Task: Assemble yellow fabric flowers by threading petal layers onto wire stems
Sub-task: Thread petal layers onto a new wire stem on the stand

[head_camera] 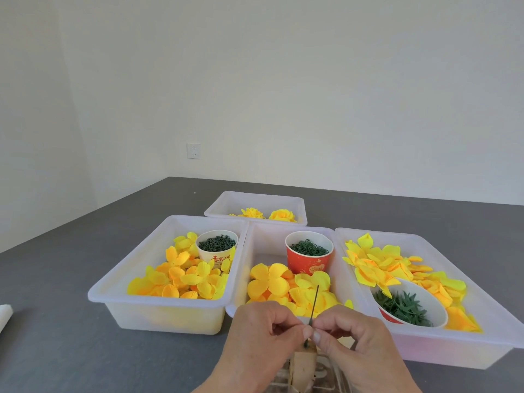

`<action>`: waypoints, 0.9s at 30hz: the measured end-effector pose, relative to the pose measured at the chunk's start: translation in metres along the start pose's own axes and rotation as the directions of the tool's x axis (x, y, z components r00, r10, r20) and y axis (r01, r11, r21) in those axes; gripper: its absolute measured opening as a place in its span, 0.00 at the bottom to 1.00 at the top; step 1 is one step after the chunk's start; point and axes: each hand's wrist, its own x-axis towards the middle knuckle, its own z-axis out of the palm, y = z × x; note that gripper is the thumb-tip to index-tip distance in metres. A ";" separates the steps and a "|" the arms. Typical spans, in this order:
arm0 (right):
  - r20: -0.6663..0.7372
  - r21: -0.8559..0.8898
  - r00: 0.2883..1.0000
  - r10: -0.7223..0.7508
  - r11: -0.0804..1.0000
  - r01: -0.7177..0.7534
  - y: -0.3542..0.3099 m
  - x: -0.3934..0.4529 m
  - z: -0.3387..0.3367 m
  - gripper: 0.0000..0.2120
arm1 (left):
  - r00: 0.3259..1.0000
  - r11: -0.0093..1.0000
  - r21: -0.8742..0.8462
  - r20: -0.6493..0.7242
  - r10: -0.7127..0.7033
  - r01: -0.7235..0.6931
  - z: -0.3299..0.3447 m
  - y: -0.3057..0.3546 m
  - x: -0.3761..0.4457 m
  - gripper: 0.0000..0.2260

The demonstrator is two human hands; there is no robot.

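Head view: grey bench (71,279), wide, under a pale wall (283,80) with a socket (194,151). Four white trays on it. Right tray (482,330), largest in view: loose yellow petals (377,265) and a tilted bowl (425,299) of green leaf pieces (402,307). Left tray (113,290): smaller petal layers (181,276) and a white cup (217,248) of dark green bits. Middle tray (255,239), touching both neighbours: big petal layers (269,282) and a red cup (309,252) of green rings. Far tray (255,199), behind the others: two finished flowers (266,214). White object (4,316) at the left edge, cut off, cannot tell what. Left hand (263,338) and right hand (357,341) low in the centre, close together, fingers curled, thumb and fingertips of each pinching the wire stem (314,304). Stem thin, dark green, nearly upright, rising in front of the middle tray's petals; lower end hidden between the hands. Pale tan object (304,367) just below the hands, partly hidden, unclear.
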 end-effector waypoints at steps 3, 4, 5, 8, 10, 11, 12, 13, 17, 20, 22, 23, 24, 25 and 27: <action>-0.025 0.014 1.000 0.019 1.000 -0.018 0.000 -0.001 0.002 0.17 | 0.999 1.000 0.014 -0.049 0.022 -0.021 0.000 0.000 -0.001 0.07; -0.036 0.017 0.999 0.022 1.000 -0.022 0.000 -0.001 0.003 0.16 | 0.997 0.999 0.008 -0.073 0.032 -0.031 0.000 -0.001 -0.001 0.09; -0.045 0.023 0.999 0.029 0.999 -0.028 0.000 -0.002 0.004 0.15 | 0.996 0.999 0.006 -0.082 0.040 -0.040 0.000 -0.001 -0.001 0.10; -0.042 0.038 0.997 0.064 0.997 -0.063 -0.001 -0.002 0.004 0.14 | 0.997 0.999 0.013 -0.068 0.045 -0.044 0.003 -0.001 -0.002 0.08; -0.015 0.035 0.997 0.069 0.997 -0.069 -0.001 -0.001 0.002 0.16 | 0.997 1.000 0.001 -0.069 0.027 -0.027 0.004 -0.001 -0.001 0.09; 0.003 0.039 0.998 0.070 0.997 -0.070 -0.002 -0.001 0.001 0.17 | 0.997 1.000 -0.011 -0.071 0.015 -0.016 0.003 -0.001 -0.001 0.10; 0.022 0.052 0.997 0.077 0.996 -0.078 -0.003 0.000 0.000 0.17 | 0.998 1.000 -0.029 -0.070 0.004 -0.006 0.002 -0.001 0.000 0.11; 0.037 0.073 0.995 0.088 0.993 -0.091 -0.004 0.001 -0.001 0.16 | 0.998 0.999 -0.053 -0.069 -0.004 0.000 0.001 -0.001 0.001 0.10; -0.021 0.182 0.980 0.197 0.965 -0.190 -0.004 0.007 -0.002 0.11 | 0.997 0.981 -0.192 -0.056 -0.045 0.034 -0.001 -0.004 0.004 0.07; -0.073 0.245 0.968 0.239 0.945 -0.215 -0.004 0.013 0.000 0.11 | 0.996 0.961 -0.265 -0.017 -0.084 0.077 -0.001 -0.007 0.006 0.08; -0.050 0.333 0.957 0.286 0.908 -0.254 -0.005 0.016 0.002 0.07 | 0.994 0.933 -0.343 0.022 -0.107 0.108 -0.002 -0.009 0.008 0.10; -0.031 0.398 0.949 0.315 0.874 -0.277 -0.005 0.017 0.003 0.04 | 0.992 0.919 -0.374 0.042 -0.117 0.124 -0.002 -0.010 0.009 0.11; -0.010 0.449 0.941 0.339 0.842 -0.299 -0.005 0.017 0.003 0.03 | 0.990 0.909 -0.394 0.064 -0.122 0.137 -0.002 -0.010 0.009 0.10; 0.006 0.477 0.940 0.342 0.825 -0.304 -0.005 0.016 0.003 0.05 | 0.989 0.903 -0.404 0.086 -0.121 0.146 0.000 -0.010 0.008 0.09; 0.024 0.478 0.948 0.318 0.829 -0.290 -0.003 0.013 0.002 0.08 | 0.988 0.901 -0.408 0.109 -0.111 0.147 0.002 -0.009 0.006 0.05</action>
